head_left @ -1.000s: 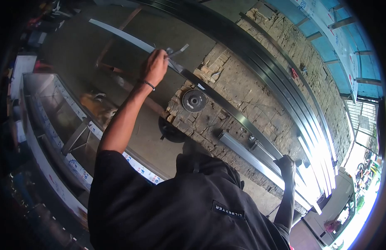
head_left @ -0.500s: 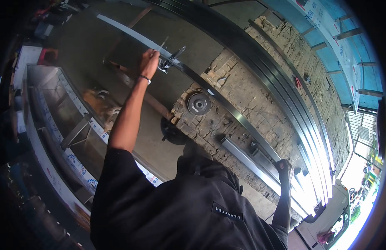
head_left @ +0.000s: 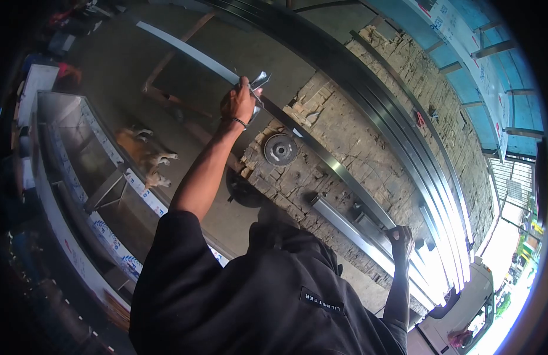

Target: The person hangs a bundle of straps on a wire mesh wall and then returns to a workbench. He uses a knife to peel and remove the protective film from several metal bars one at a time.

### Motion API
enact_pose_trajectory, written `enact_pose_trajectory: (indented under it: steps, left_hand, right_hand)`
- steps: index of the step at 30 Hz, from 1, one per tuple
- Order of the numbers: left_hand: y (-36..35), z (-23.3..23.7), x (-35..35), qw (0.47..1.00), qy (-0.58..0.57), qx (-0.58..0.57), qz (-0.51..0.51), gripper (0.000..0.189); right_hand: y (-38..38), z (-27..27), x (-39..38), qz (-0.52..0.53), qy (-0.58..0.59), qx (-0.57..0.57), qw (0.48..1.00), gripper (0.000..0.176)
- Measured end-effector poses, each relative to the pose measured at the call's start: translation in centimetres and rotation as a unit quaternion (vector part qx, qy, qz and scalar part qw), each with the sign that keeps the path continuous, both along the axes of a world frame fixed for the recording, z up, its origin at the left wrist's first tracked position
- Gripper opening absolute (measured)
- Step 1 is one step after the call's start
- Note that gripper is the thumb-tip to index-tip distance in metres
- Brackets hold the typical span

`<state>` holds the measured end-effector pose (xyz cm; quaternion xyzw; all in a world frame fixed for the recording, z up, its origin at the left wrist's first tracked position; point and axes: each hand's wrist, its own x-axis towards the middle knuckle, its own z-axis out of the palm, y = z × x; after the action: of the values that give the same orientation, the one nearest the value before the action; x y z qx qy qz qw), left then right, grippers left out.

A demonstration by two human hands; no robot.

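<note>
A long, slim metal tube (head_left: 343, 173) runs diagonally from the upper left, across the wooden bench, to my right hand (head_left: 401, 238), whose fingers are closed around its near end. Its far stretch looks whitish, while the part over the bench is bare and shiny. My left hand (head_left: 239, 105), a dark bracelet at its wrist, is closed at the tube beyond the bench edge. Crumpled, shiny plastic film (head_left: 261, 81) sticks out of the left fist. The fingers hide exactly how film and tube meet.
On the rough wooden bench (head_left: 368, 148) lie a round abrasive disc (head_left: 280, 149), a shorter metal profile (head_left: 345, 226) and several long dark profiles (head_left: 368, 97). A dog (head_left: 145, 155) lies on the floor, near a film-wrapped metal frame (head_left: 105, 192) at left.
My left hand has shifted right and slightly down along the tube, with the crumpled film bunched in it. My right hand has stayed at the near end.
</note>
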<state>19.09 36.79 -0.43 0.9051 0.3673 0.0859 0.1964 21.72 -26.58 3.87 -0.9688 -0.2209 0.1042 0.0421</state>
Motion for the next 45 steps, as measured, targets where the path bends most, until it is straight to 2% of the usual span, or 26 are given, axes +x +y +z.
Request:
enact_pose_trajectory:
  steps: [2,4,5,6,9,10,13,15,16,18,20,22,24,26,27,28,30,31,34,36,38,39,40,42,43,45]
  left_hand:
    - [2.8,-5.2,-0.2,1.0,-0.004,-0.011,-0.026,0.043]
    - [4.2,-8.0,-0.5,0.989,-0.133,-0.062,-0.02,0.037]
    - [4.3,-7.2,-0.4,0.986,-0.112,-0.118,0.034,0.054]
    - [4.1,-6.6,-0.4,0.986,-0.112,-0.117,0.033,0.054]
    - [2.5,-4.3,-0.2,0.985,-0.033,-0.138,0.095,0.09]
    - [2.0,-3.4,-0.2,0.987,-0.011,-0.144,0.075,0.076]
    - [1.6,-3.6,0.1,0.986,-0.011,-0.146,0.075,0.064]
    - [2.3,-3.7,0.4,0.968,0.037,-0.234,0.08,0.052]
    - [2.7,-3.8,0.4,0.968,0.036,-0.235,0.08,0.052]
    - [3.3,-3.6,0.3,0.927,-0.022,-0.365,0.087,0.04]
    - [3.2,-3.2,0.3,0.92,-0.053,-0.377,0.091,0.029]
    - [3.6,-4.2,0.3,0.925,-0.052,-0.365,0.09,0.029]
    - [3.4,-4.6,0.4,0.925,-0.051,-0.365,0.09,0.03]
    - [3.1,-4.6,0.0,0.93,-0.062,-0.346,0.106,0.033]
    - [2.6,-4.2,-0.4,0.943,-0.085,-0.314,0.071,0.041]
    - [2.5,-4.4,-0.2,0.944,-0.086,-0.311,0.073,0.041]
    - [2.0,-4.3,0.1,0.933,-0.062,-0.337,0.111,0.052]
    - [1.8,-4.3,0.1,0.932,-0.062,-0.34,0.108,0.052]
    - [1.4,-5.2,0.4,0.938,-0.042,-0.317,0.132,0.048]
    - [0.6,-3.9,0.1,0.94,-0.031,-0.307,0.147,0.045]
    - [0.4,-3.8,0.0,0.934,-0.043,-0.312,0.167,0.044]
    - [0.5,-5.4,-0.1,0.947,-0.101,-0.261,0.159,0.038]
    - [1.0,-6.1,-0.4,0.946,-0.101,-0.262,0.16,0.038]
    - [1.6,-5.4,-1.0,0.862,-0.19,-0.449,0.138,0.029]
    - [1.5,-5.0,-1.2,0.773,-0.263,-0.553,0.168,0.026]
    - [3.0,-4.6,-1.8,0.786,-0.251,-0.543,0.152,0.025]
  right_hand:
    - [0.9,0.8,-0.2,0.003,-0.002,0.028,1.0,0.031]
    - [0.9,0.8,-0.2,-0.004,0.003,0.03,1.0,0.029]
    - [0.8,0.7,-0.2,-0.01,0.007,0.032,0.999,0.028]
    - [0.8,0.7,-0.1,-0.01,0.006,0.033,0.999,0.028]
    - [0.6,0.7,-0.1,0.003,0.009,0.037,0.999,0.028]
    - [0.5,0.7,0.0,0.004,0.01,0.027,1.0,0.029]
    - [0.8,1.0,0.0,0.007,0.009,0.002,1.0,0.032]
    - [0.7,1.0,0.2,0.007,0.004,-0.011,1.0,0.033]
    - [0.4,0.8,0.3,0.021,-0.003,-0.032,0.999,0.039]
    - [1.6,1.3,0.7,0.037,-0.01,-0.053,0.998,0.045]
    - [5.6,2.4,1.8,0.057,-0.05,-0.003,0.997,0.06]
    - [11.6,3.2,3.1,0.043,-0.011,0.047,0.998,0.07]
    - [18.1,3.2,3.6,0.03,0.035,0.081,0.996,0.07]
    - [21.9,0.1,4.0,0.109,-0.002,0.116,0.987,0.07]
    - [23.8,-0.3,4.1,0.109,-0.002,0.119,0.987,0.07]
    - [25.6,-0.5,4.2,0.119,0.032,0.11,0.986,0.069]
    - [27.1,-1.4,4.1,0.133,0.069,0.101,0.984,0.068]
    - [27.4,-2.3,4.1,0.144,0.059,0.095,0.983,0.061]
    - [27.5,-4.8,4.4,0.178,0.025,0.101,0.978,0.052]
    - [27.7,-5.2,4.3,0.197,0.002,0.113,0.974,0.05]
    - [27.6,-5.2,4.0,0.184,0.026,0.085,0.979,0.051]
    - [27.7,-5.0,3.8,0.19,0.021,0.077,0.978,0.046]
    - [27.6,-5.2,3.7,0.192,0.021,0.076,0.978,0.046]
    - [27.7,-5.6,3.3,0.176,0.016,0.051,0.983,0.047]
    - [27.7,-5.8,3.3,0.175,0.016,0.052,0.983,0.047]
    - [28.3,-4.8,3.2,0.153,0.065,0.028,0.986,0.044]
